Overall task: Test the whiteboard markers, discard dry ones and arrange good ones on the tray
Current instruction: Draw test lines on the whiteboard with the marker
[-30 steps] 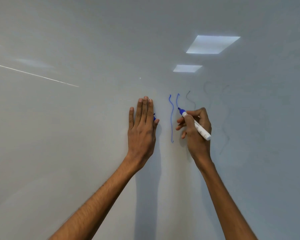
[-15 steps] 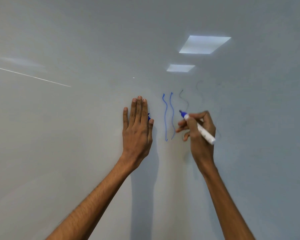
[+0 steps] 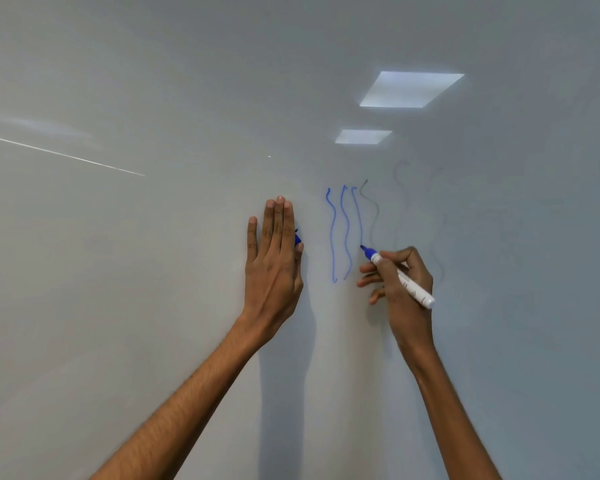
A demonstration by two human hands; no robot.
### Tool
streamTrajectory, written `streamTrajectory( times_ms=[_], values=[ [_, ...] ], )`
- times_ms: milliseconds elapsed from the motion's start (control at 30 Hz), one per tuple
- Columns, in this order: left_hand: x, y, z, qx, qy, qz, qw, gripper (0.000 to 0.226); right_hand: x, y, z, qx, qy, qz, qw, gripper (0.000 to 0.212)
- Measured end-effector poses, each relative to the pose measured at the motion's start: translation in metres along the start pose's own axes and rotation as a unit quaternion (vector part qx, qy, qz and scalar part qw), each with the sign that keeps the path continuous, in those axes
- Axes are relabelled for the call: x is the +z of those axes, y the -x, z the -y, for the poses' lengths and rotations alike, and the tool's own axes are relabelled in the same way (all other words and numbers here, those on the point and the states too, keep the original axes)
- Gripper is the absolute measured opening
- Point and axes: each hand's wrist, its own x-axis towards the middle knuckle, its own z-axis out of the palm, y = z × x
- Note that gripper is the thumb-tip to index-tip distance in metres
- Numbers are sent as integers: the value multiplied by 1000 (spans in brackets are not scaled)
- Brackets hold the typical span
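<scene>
Our right-hand fingers (image 3: 387,268) are curled in a writing grip round the white-barrelled whiteboard marker with a blue tip (image 3: 411,285), thumb and forefinger pinching it just behind the nib. The barrel's end juts out past the knuckles of the right hand (image 3: 404,292). The nib touches the glossy white whiteboard (image 3: 118,306) at the lower end of the third blue wavy line (image 3: 357,216), which is shorter than the two finished blue wavy lines (image 3: 333,233) just left of it. We judge the stroke half drawn. Right of the nib stand three faint grey wavy lines (image 3: 374,213), thin and pale. Across from the blue lines, our left hand (image 3: 274,265) lies flat on the board with its fingers straight, and the thumb pins a small blue cap (image 3: 297,239) against the side of the forefinger. Above both hands the board reflects two bright ceiling lights (image 3: 409,89). As for progress, this marker writes a clear, saturated blue, so we would count it good and meant for the tray. The pale grey strokes suggest weak markers, though we cannot say which ones made them. No tray, bin or other markers are in view, so capping, sorting and arranging all look left to do.
</scene>
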Motion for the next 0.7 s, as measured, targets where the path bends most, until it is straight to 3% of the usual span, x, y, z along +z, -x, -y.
streamTrajectory(
  times_ms=[100, 300, 433, 567, 700],
  values=[
    [2, 2, 1, 4, 58, -27, 998, 52, -7, 16, -10, 25, 8, -2, 1000, 12],
    [1, 4, 1, 13, 92, -27, 995, 21, -11, 47, -22, 48, -16, -46, 998, 8],
    [-4, 16, 4, -4, 106, -18, 994, 25, -12, 54, -19, 40, -48, -62, 996, 5],
    [-13, 53, -9, 24, 139, -21, 990, 20, -11, 67, -22, 89, -82, -32, 992, 13],
    [-40, 119, -33, -82, 224, 9, 971, 20, -17, 90, -35, 162, -108, 0, 981, 8]
  ],
)
